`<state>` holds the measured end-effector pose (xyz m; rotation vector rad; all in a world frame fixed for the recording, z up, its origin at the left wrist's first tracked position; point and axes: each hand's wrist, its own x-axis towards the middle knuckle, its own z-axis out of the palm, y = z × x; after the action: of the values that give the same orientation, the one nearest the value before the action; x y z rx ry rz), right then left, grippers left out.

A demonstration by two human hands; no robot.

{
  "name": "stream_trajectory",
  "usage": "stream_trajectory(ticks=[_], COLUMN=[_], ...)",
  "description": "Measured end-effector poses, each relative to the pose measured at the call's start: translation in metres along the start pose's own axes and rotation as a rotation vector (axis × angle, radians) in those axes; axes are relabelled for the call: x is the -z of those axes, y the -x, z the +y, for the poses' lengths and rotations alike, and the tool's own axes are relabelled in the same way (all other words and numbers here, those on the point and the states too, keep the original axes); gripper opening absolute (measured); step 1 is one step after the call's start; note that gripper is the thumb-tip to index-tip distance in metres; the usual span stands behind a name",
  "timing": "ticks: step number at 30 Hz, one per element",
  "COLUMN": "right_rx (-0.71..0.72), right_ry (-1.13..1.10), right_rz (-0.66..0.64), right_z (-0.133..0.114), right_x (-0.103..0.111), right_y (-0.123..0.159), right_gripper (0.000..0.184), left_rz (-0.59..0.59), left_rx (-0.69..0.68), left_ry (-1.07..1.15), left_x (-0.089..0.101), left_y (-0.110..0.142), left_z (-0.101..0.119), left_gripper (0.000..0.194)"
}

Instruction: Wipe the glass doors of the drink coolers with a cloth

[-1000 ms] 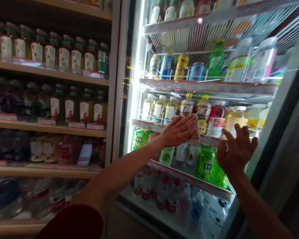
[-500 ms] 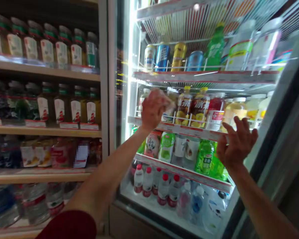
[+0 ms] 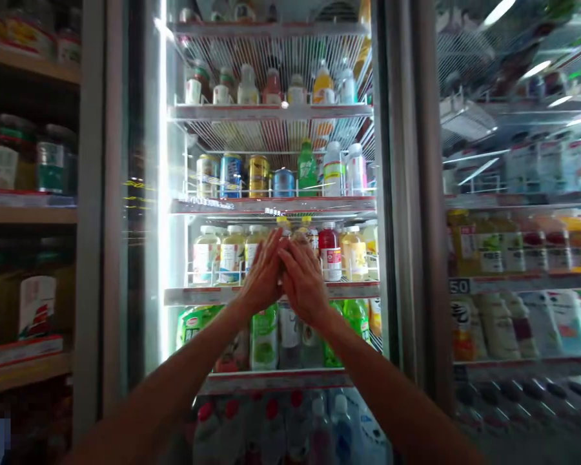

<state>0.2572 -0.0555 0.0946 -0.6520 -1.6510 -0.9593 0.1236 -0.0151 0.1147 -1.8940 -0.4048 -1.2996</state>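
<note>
Change noted: your left hand (image 3: pixel 263 274) and right hand (image 3: pixel 305 281), well apart half a second ago, now come together before the drinks cooler (image 3: pixel 151 161), across the yellow-capped bottles (image 3: pixel 306 221). Your view has swung square to it. Judgement: both hands now attend to one spot, the left no longer sweeping alone.

Grip: fingers extended and close together on each hand; whether either closes on anything, you cannot be shown, and I cannot tell. The pale cloth seen earlier at your left hand is not distinguishable; probably it lies between or under your fingers.

Writing: "50" reads on a dark sign (image 3: pixel 459 286) at right. White lettering on the green bottle (image 3: pixel 306 169) and blue can (image 3: pixel 230 173) is too blurred; no brand confirmed.
</note>
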Motion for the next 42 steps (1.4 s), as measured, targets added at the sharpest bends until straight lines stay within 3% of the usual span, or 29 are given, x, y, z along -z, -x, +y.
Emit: stream_trajectory(ticks=[1,3,6,10,12,13,15,18,20,21,24,26,28,32,34,36,38,40,42], right_rx=[-0.006,0.022,0.004,-0.428,-0.589,-0.598,-0.484,-0.036,0.143,0.135,-0.287,-0.435,-0.336,0.234,0.216,-0.052,-0.220,-0.111,0.179], right_ry=[0.059,0.187,0.348,0.505,0.506,0.495,0.472,0.394,0.366,0.367,0.384,0.353,0.299,0.166,0.145,0.154,0.150,0.130,0.090], right_rz=[-0.052,-0.123,-0.086,0.214,0.343,0.360,0.298,0.018,-0.065,-0.041,0.290,0.409,0.326,-0.085,-0.065,0.105,0.176,0.064,-0.125], right_z=[-0.004,-0.001,0.033,0.101,0.107,0.099,0.067,0.020,0.020,0.031,0.075,0.081,0.056,-0.003,-0.004,0.006,0.005,-0.017,-0.052], right_x=[-0.007,-0.014,0.005,0.052,0.055,0.048,0.021,-0.014,-0.013,-0.006,0.017,0.015,-0.004,-0.045,-0.047,-0.045,-0.050,-0.068,-0.092], right_y=[-0.006,-0.011,-0.006,-0.007,-0.018,-0.023,-0.032,-0.036,-0.042,-0.048,-0.078,-0.096,-0.102,-0.104,-0.120,-0.147,-0.167,-0.170,-0.158], right_gripper=[0.045,0.042,0.042,0.045,0.049,0.050,0.051,0.053,0.051,0.050,0.050,0.051,0.049,0.047,0.048,0.048,0.048,0.049,0.051], left_rz=[-0.052,-0.020,0.023,0.020,0.023,0.023,0.025,0.035,0.042,0.045,0.057,0.077,0.085,0.093,0.149,0.176,0.146,0.104,0.069], left_rx=[0.038,0.233,0.441,0.453,0.458,0.457,0.446,0.410,0.375,0.360,0.330,0.324,0.319,0.382,0.516,0.643,0.679,0.646,0.603], left_ry=[-0.038,-0.140,-0.235,-0.260,-0.270,-0.274,-0.284,-0.304,-0.321,-0.329,-0.340,-0.334,-0.315,-0.290,-0.321,-0.341,-0.328,-0.310,-0.307], left_x=[0.008,0.023,0.036,0.034,0.032,0.031,0.031,0.033,0.034,0.034,0.032,0.031,0.033,0.055,0.071,0.086,0.095,0.099,0.102], left_y=[0.007,0.025,0.048,0.055,0.054,0.053,0.053,0.057,0.059,0.061,0.062,0.062,0.061,0.065,0.073,0.084,0.097,0.111,0.123], left_z=[-0.012,-0.034,-0.052,-0.049,-0.046,-0.046,-0.047,-0.051,-0.054,-0.055,-0.056,-0.055,-0.055,-0.071,-0.087,-0.104,-0.115,-0.120,-0.120], left_gripper=[0.073,0.078,0.068,0.066,0.066,0.066,0.065,0.065,0.064,0.064,0.065,0.065,0.064,0.058,0.057,0.056,0.056,0.054,0.051])
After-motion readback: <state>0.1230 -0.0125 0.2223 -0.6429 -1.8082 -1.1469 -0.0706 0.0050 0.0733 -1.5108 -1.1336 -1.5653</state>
